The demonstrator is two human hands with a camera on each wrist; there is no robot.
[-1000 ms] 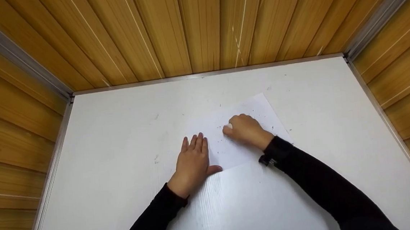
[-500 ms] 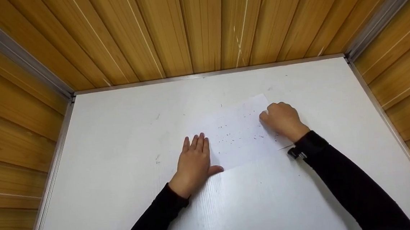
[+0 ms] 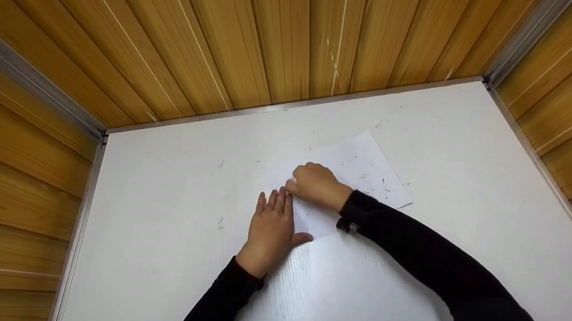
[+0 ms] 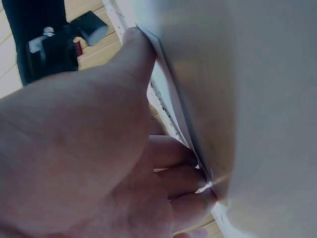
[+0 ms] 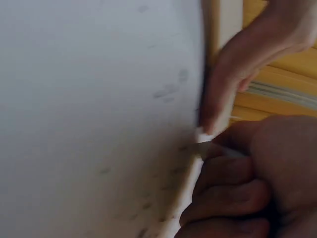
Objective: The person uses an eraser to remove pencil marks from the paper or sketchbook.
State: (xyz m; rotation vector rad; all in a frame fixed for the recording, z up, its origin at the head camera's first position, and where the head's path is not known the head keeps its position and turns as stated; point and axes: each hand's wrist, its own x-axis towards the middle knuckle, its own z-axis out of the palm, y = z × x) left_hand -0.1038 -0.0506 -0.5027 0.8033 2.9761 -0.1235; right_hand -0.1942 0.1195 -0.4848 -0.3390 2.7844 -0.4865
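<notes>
A sheet of white paper (image 3: 351,152) lies at a slant on the white table, with dark crumbs (image 3: 384,180) scattered mostly over its right part. My left hand (image 3: 270,229) lies flat on the paper's left side, fingers straight and thumb out along the near edge. Beside its fingertips, my right hand (image 3: 318,183) pinches a small white eraser (image 5: 213,148) in curled fingers and holds it against the sheet. Most of the eraser is covered by the fingers. In the left wrist view, the left thumb (image 4: 136,52) and fingertips rest along the paper.
The white table (image 3: 158,199) carries a few faint smudges and specks around the sheet. Wood-patterned walls (image 3: 282,40) with metal edging enclose its back, left and right sides. A black sleeve (image 3: 413,252) crosses over the table's right part.
My right hand first went right to the paper's right edge, then came back left across the sheet to the left fingertips, with the eraser in its fingers. The left hand stays in place.
</notes>
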